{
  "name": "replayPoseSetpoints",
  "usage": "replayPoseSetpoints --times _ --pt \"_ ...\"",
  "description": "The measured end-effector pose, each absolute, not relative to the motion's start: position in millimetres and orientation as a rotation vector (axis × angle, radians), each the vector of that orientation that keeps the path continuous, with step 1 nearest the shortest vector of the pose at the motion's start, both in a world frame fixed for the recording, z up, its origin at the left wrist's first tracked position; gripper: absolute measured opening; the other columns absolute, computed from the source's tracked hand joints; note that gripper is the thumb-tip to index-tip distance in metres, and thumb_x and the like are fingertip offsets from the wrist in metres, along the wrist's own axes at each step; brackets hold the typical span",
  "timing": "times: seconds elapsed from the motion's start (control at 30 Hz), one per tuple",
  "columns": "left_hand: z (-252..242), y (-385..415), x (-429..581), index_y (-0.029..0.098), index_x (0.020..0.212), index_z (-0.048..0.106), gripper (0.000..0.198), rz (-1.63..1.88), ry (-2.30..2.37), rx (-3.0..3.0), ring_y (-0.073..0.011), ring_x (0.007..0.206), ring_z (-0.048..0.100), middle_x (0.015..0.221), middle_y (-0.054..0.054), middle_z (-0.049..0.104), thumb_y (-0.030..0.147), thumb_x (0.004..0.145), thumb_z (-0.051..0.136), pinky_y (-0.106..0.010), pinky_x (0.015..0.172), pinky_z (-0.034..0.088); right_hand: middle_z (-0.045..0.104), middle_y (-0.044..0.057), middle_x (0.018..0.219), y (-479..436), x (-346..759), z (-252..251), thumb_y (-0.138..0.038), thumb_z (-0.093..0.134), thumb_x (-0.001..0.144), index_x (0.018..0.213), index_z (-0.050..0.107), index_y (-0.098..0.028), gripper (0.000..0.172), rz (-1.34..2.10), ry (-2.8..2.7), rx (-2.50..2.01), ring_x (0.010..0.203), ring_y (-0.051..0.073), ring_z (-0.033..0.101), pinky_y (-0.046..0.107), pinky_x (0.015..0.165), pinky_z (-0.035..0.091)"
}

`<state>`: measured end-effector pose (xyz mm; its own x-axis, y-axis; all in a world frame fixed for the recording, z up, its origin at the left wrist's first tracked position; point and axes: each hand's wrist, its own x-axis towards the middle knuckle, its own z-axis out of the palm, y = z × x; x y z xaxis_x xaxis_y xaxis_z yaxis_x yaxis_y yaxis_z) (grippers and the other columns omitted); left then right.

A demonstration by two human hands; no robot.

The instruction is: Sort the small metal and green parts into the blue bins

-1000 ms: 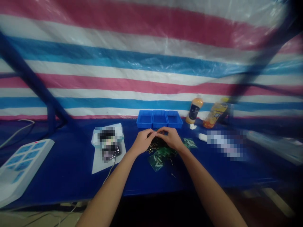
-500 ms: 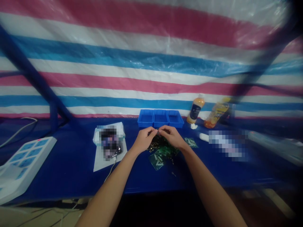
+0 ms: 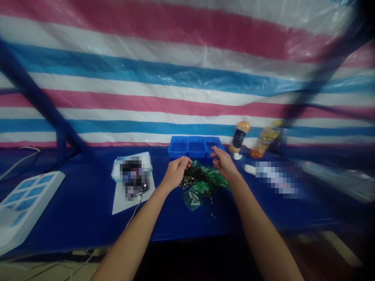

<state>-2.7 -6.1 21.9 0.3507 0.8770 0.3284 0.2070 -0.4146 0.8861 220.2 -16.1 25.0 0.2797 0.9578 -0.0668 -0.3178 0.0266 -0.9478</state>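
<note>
Left hand: mine, [image 3: 175,171] poised at the left side of the heap, thumb and fingers drawn together; I cannot tell whether they grip anything.
Right hand: mine, [image 3: 225,164] raised over the heap's right side, forefinger stretched out, the others curled; whether anything is grasped, I cannot tell.
Metal pieces: small, brass-coloured, [image 3: 189,179] heaped on the tabletop [image 3: 181,226] between my hands.
Green bags: crumpled plastic, [image 3: 203,185] beside the metal pieces, partly behind my right hand.
Clear packet: [image 3: 192,200] white sticks inside, lying on the near side of the heap.
Blue trays: three in a row, [image 3: 197,147] behind the heap; my right fingertips overlap the rightmost in view, contact unclear.
Bottles: two, [image 3: 239,136] standing right of the trays.
</note>
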Motion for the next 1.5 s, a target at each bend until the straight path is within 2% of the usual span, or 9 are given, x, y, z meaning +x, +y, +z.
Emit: replayPoseSetpoints --times 0.1,0.27,0.43,0.6,0.77,0.9,1.0,1.17,1.5 --pt "22 -6 -2 0.018 0.091 0.069 0.049 1.068 0.984 1.859 -0.0177 0.079 0.062 0.084 -0.004 0.069 0.056 0.096 0.039 -0.027 0.077 0.047 0.057 -0.002 0.070 -12 220 21 -0.060 0.073 0.071 0.098 0.061 -0.020 0.049 1.137 -0.748 -1.174 0.040 0.004 0.034 0.021 0.037 0.013" --pt "24 -6 -2 0.019 0.092 0.069 0.039 1.010 1.079 2.012 -0.0191 0.080 0.063 0.087 -0.003 0.071 0.052 0.092 0.048 -0.028 0.077 0.046 0.049 -0.003 0.064 -16 211 28 -0.061 0.073 0.070 0.087 0.062 -0.019 0.047 1.145 -0.862 -1.130 0.041 0.005 0.031 0.022 0.038 0.014" --pt "25 -6 -4 0.020 0.091 0.069 0.034 0.972 1.088 2.101 -0.0175 0.073 0.060 0.082 -0.002 0.070 0.047 0.092 0.049 -0.028 0.070 0.044 0.032 -0.003 0.058 -28 237 34 -0.087 0.031 0.078 0.071 0.044 -0.025 0.063 0.965 -0.752 -0.785 0.050 0.014 0.031 0.031 0.047 0.031" --pt "21 -4 -4 0.020 0.090 0.069 0.031 0.994 1.088 2.129 -0.0168 0.071 0.059 0.080 -0.002 0.069 0.045 0.092 0.050 -0.027 0.068 0.043 0.022 -0.004 0.059 -30 266 32 -0.091 0.017 0.073 0.067 0.032 -0.026 0.067 0.788 -0.777 -0.790 0.052 0.017 0.024 0.033 0.049 0.028" --pt "18 -2 -5 0.022 0.092 0.068 0.023 0.944 1.111 2.232 -0.0179 0.075 0.061 0.083 -0.002 0.068 0.038 0.091 0.052 -0.029 0.069 0.043 0.040 -0.004 0.059 -19 239 31 -0.077 0.044 0.080 0.078 0.051 -0.024 0.053 1.007 -1.017 -1.034 0.049 0.014 0.032 0.028 0.048 0.025" --pt "14 -2 -6 0.023 0.093 0.068 0.015 0.796 1.137 2.454 -0.0216 0.085 0.060 0.087 -0.003 0.067 0.029 0.083 0.059 -0.032 0.074 0.042 0.062 0.001 0.071 -21 215 26 -0.046 0.060 0.085 0.082 0.066 -0.020 0.027 0.615 -1.640 -1.348 0.065 0.016 0.052 0.030 0.066 0.036" --pt "12 -3 -7 0.024 0.092 0.069 0.016 0.708 1.161 2.576 -0.0238 0.090 0.060 0.091 -0.004 0.068 0.026 0.079 0.061 -0.035 0.076 0.041 0.069 0.003 0.085 -26 207 22 -0.027 0.058 0.086 0.084 0.073 -0.021 0.016 0.391 -2.039 -1.363 0.080 0.018 0.056 0.034 0.082 0.034" --pt "12 -2 -8 0.024 0.091 0.069 0.016 0.665 1.149 2.609 -0.0238 0.090 0.060 0.092 -0.004 0.068 0.023 0.080 0.058 -0.035 0.076 0.041 0.067 0.005 0.097 -31 202 19 -0.029 0.064 0.081 0.094 0.077 -0.031 0.018 0.296 -2.247 -1.522 0.095 0.025 0.048 0.036 0.079 0.028" --pt "9 -1 -8 0.023 0.087 0.069 0.013 0.684 1.124 2.610 -0.0221 0.087 0.060 0.090 -0.004 0.066 0.022 0.083 0.057 -0.033 0.073 0.042 0.064 0.007 0.096 -35 199 20 -0.035 0.060 0.088 0.101 0.077 -0.032 0.021 0.250 -2.352 -1.504 0.093 0.024 0.044 0.037 0.077 0.026"
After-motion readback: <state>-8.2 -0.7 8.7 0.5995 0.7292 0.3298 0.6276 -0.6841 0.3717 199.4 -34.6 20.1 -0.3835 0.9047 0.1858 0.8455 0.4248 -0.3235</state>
